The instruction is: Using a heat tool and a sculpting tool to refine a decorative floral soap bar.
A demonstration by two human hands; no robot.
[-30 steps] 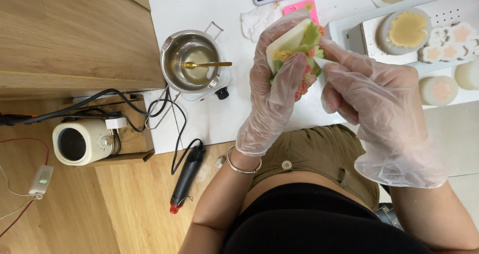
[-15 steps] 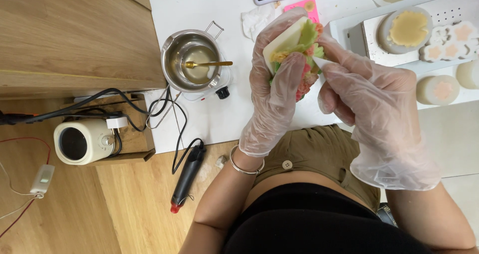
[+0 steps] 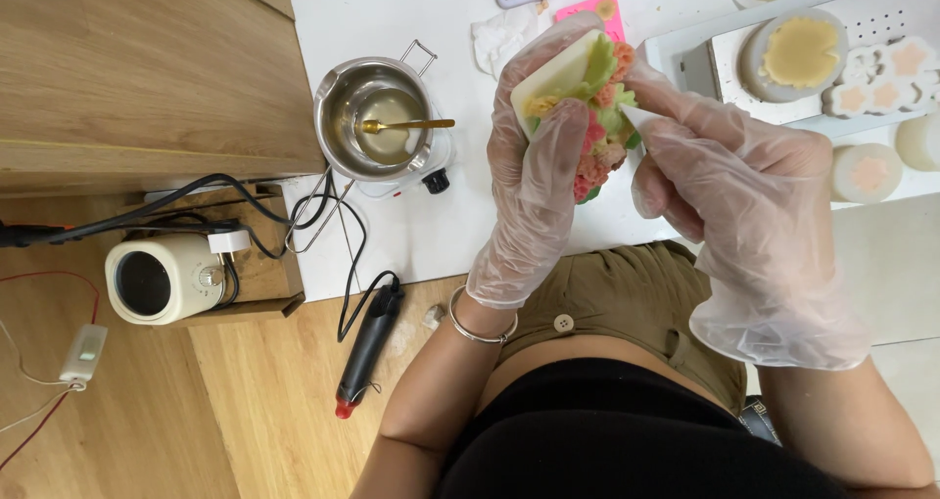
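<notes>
My left hand [image 3: 534, 181], in a clear plastic glove, grips a cream-coloured block [image 3: 560, 73] decorated with green leaves and pink and orange flowers [image 3: 602, 132]. It holds the block tilted above the white table [image 3: 421, 235]. My right hand [image 3: 729, 181], also gloved, pinches a small white pointed piece [image 3: 638, 117] against the flower side of the block.
A steel pot [image 3: 375, 117] with clear liquid and a gold spoon sits on a small hotplate to the left. A white tray [image 3: 832, 58] of round and flower-shaped wax pieces lies at right. Black cables, a cream appliance [image 3: 162, 279] and a black tool [image 3: 367, 347] lie at lower left.
Both hands have turned the block slightly and lifted it a little. The right hand's fingers have closed in on the flower side.
</notes>
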